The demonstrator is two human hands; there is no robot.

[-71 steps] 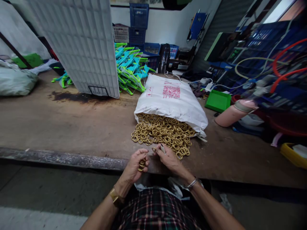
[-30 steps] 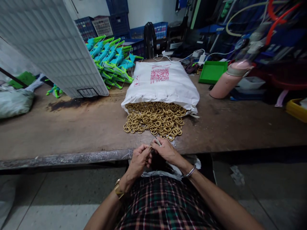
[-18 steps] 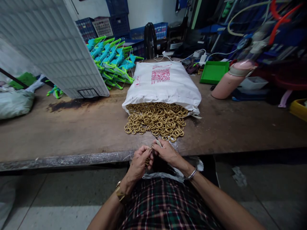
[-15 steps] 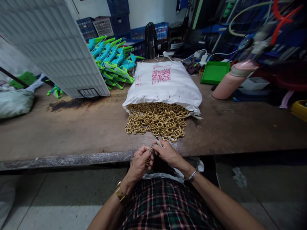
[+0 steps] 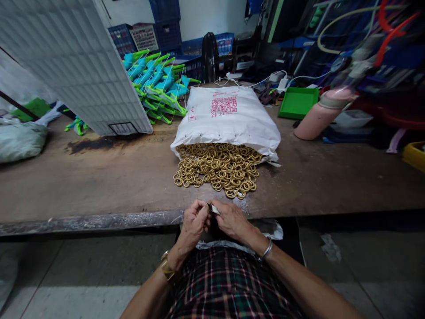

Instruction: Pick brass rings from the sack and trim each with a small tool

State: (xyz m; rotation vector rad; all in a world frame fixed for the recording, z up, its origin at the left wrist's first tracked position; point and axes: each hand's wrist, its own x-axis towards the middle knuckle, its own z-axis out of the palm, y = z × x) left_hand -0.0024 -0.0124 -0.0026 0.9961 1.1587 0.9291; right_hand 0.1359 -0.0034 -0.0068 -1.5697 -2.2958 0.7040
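Observation:
My left hand (image 5: 195,220) is closed just over the table's front edge. It is curled around gold rings that showed in its fingers a moment ago and are mostly hidden now. Pinched in my right hand (image 5: 232,219) is a small knife (image 5: 215,211) with a pale handle. The knife's dark tip reaches to the left thumb and fingertips, where the two hands meet. Just beyond them, a pile of gold rings (image 5: 219,170) spills from the mouth of a white sack (image 5: 229,122) with red print.
The wooden table (image 5: 116,186) has a worn front edge. On its left stand a ribbed white panel (image 5: 83,66) and a stack of green and blue plastic parts (image 5: 162,84). To the right are a green tray (image 5: 299,102) and a leaning pink bottle (image 5: 323,113).
The right hand has turned the knife, so its dark tip now points left at the left fingers rather than up. The rings in the left hand have gone out of sight.

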